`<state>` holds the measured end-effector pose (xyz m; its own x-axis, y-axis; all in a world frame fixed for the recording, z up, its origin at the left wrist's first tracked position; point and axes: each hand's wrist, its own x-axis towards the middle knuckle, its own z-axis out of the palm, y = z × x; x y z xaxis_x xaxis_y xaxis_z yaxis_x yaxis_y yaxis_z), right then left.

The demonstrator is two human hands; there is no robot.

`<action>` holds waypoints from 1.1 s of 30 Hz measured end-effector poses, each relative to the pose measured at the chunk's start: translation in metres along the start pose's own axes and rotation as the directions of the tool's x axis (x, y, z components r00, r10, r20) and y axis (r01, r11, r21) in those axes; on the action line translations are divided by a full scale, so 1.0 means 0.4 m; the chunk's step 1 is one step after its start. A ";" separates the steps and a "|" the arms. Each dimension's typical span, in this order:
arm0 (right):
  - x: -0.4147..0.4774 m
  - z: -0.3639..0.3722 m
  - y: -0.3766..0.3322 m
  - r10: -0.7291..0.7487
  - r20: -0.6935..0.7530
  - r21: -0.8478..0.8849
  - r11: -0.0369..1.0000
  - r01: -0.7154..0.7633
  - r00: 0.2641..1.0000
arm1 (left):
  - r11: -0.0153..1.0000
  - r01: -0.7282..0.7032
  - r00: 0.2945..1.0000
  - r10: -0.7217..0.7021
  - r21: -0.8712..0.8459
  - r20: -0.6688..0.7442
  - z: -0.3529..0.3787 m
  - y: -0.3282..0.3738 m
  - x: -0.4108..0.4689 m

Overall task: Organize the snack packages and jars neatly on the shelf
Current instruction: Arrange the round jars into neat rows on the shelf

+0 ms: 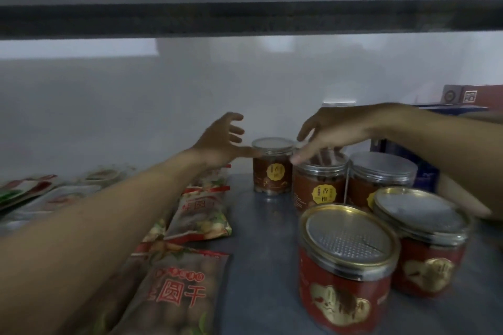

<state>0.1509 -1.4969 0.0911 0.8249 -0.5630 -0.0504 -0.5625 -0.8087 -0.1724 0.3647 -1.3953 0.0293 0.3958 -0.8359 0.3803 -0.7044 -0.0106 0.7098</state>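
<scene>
A small brown jar with a clear lid and yellow label (272, 168) stands at the back of the grey shelf (258, 266). My left hand (223, 141) reaches toward it with fingers spread, its thumb touching the jar's lid edge. My right hand (329, 130) hovers open over a second brown jar (318, 185), fingers spread just above its lid. A third brown jar (381, 179) stands to the right. Two red jars with gold rims (345, 266) (427, 242) stand in front. Snack packages (179, 288) (201, 215) lie in a row on the left.
More flat packages (32, 193) lie at the far left. Blue and red boxes (462, 106) stand at the back right behind my right arm. An upper shelf board (245, 16) hangs low overhead. A pale wall closes the back.
</scene>
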 end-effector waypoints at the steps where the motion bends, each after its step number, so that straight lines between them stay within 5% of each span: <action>1: -0.015 -0.001 -0.002 0.002 0.054 -0.050 0.999 0.001 0.999 | 0.999 -0.027 0.999 0.028 0.024 -0.035 -0.017 0.010 -0.016; 8: -0.039 0.024 -0.038 -0.051 -0.030 -0.087 0.995 0.049 0.998 | 0.994 -0.086 0.992 0.079 0.068 0.102 -0.007 0.045 -0.126; 13: -0.034 0.058 -0.073 -0.124 -0.105 -0.033 0.992 0.121 0.987 | 0.989 -0.119 0.960 0.137 -0.084 0.243 0.047 0.059 -0.169; 21: -0.036 0.113 -0.083 -0.160 -0.243 0.090 0.978 0.186 0.957 | 0.968 -0.243 0.967 0.237 0.063 0.093 0.066 0.061 -0.199; 33: -0.051 0.101 -0.067 -0.130 -0.184 0.207 0.964 0.168 0.974 | 0.968 -0.230 0.971 0.222 0.104 0.085 0.072 0.083 -0.202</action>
<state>0.1513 -1.4568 0.0569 0.8666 -0.4745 0.1544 -0.3919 -0.8387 -0.3781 0.2923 -1.3439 0.0050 0.1780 -0.8610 0.4765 -0.8340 0.1250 0.5374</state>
